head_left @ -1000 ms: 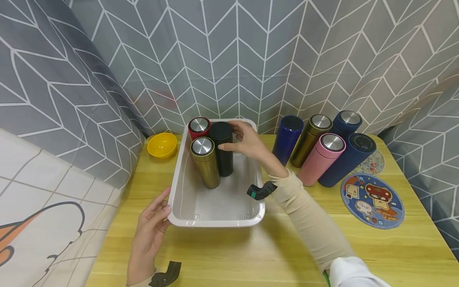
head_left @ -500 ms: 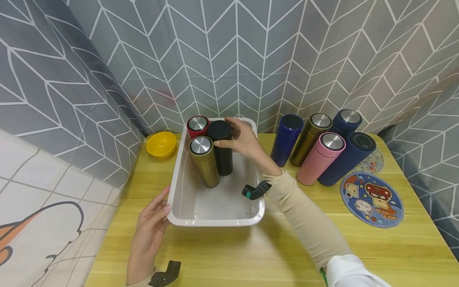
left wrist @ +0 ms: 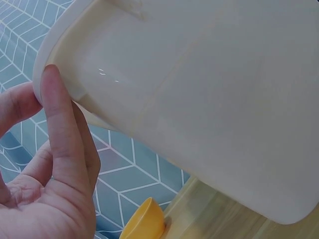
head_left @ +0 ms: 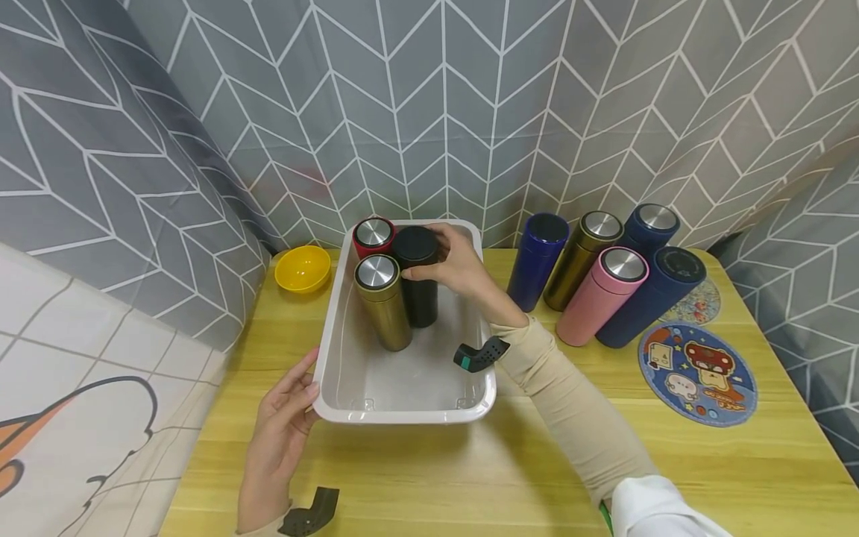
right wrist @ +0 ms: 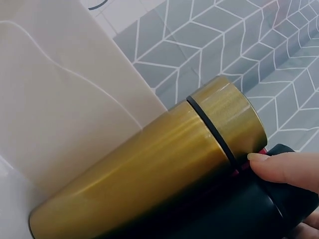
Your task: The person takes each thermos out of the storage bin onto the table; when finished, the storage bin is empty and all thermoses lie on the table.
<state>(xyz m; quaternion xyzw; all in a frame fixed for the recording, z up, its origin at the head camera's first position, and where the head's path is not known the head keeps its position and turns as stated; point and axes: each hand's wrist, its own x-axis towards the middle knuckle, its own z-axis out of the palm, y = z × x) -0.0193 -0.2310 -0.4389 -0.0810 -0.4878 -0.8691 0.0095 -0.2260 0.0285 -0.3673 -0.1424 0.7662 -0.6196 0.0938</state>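
Note:
A white plastic tub (head_left: 403, 418) holds three thermos bottles: a black thermos (head_left: 420, 298), a gold thermos (head_left: 389, 321) and a red thermos (head_left: 373, 233). My right hand (head_left: 463, 265) grips the black one around its upper part, thumb in front. In the right wrist view that thumb (right wrist: 284, 167) lies beside the cap of the gold bottle (right wrist: 144, 169). At the tub's near left corner, my left hand (head_left: 283, 418) pinches the rim. The left wrist view shows its fingers (left wrist: 62, 124) against the underside of the tub (left wrist: 199, 99). The red bottle is mostly hidden behind the others.
Right of the tub stand a blue-violet thermos (head_left: 537, 261), another gold thermos (head_left: 582, 261), a pink thermos (head_left: 600, 298) and two navy ones. A round cartoon mat (head_left: 698, 373) lies near them. A yellow bowl (head_left: 303, 270) sits left; a patterned curtain (head_left: 429, 112) hangs behind.
The black and red bottles' tops have shifted slightly left, then back right, with my right hand still on the black one. My left hand has stayed at the tub's corner.

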